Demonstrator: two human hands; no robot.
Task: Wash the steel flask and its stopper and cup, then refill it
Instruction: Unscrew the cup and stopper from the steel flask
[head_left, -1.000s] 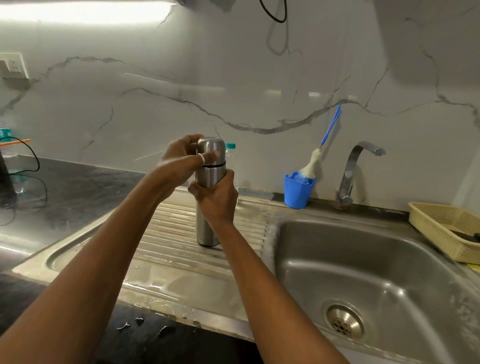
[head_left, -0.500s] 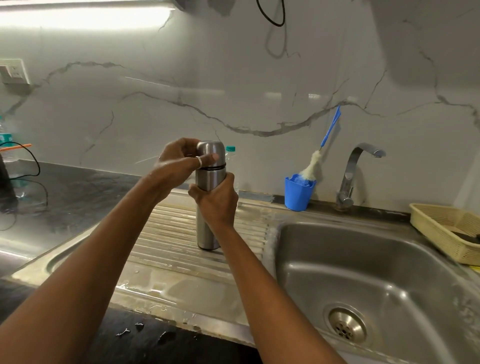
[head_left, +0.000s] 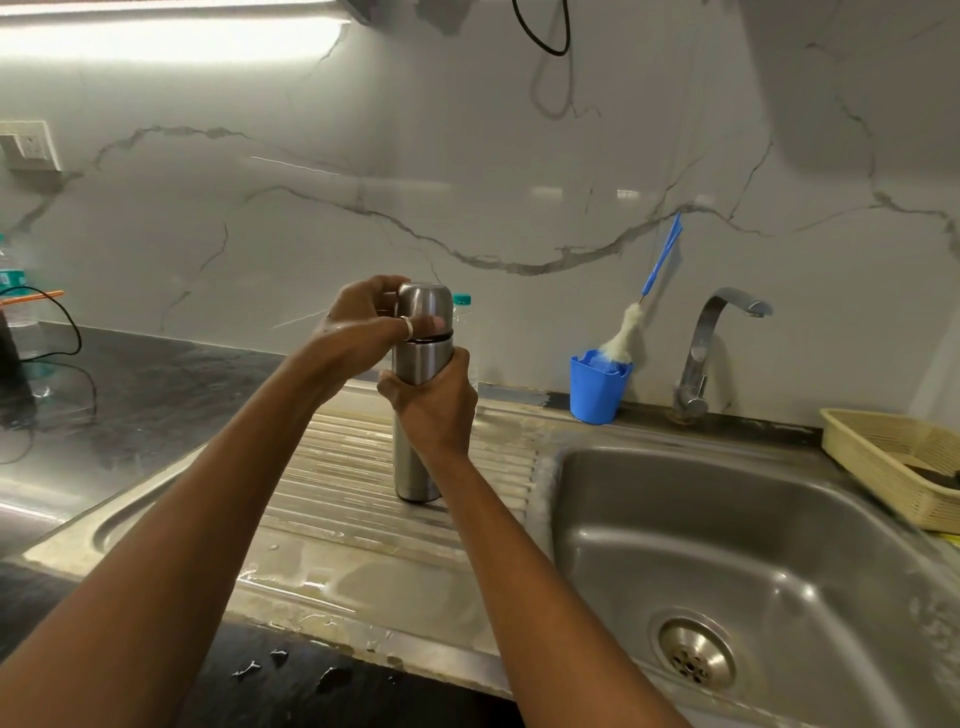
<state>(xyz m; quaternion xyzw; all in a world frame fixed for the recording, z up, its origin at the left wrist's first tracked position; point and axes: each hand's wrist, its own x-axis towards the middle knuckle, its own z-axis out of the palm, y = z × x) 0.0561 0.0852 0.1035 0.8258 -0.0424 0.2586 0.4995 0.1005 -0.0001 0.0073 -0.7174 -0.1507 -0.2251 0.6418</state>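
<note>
Steel flask (head_left: 415, 457) is standing upright on the ribbed drainboard (head_left: 322, 493), just L of the sink basin (head_left: 753, 519). The right hand (head_left: 434, 410) is wrapping round the body at mid-height, fingers curled tight on it. The left hand (head_left: 358, 322) is gripping the cup (head_left: 423, 306) on top, thumb and fingers closed round its sides. A thin dark gap is showing betw. cup and body — I'm judging the cup is being twisted on its thread, though which way I can't tell. To do it well, the R hand should be pinning the base flat on the ribs so nothing is skidding — the drainboard is looking wet, w/ droplets near its front edge. The L hand should be turning square to the flask's axis, not levering sideways, or the thread may be binding. The brush (head_left: 623, 338) is sitting in the blue holder (head_left: 595, 389) by the tap (head_left: 711, 338), well apart from the flask, prob. handy for scrubbing.
</note>
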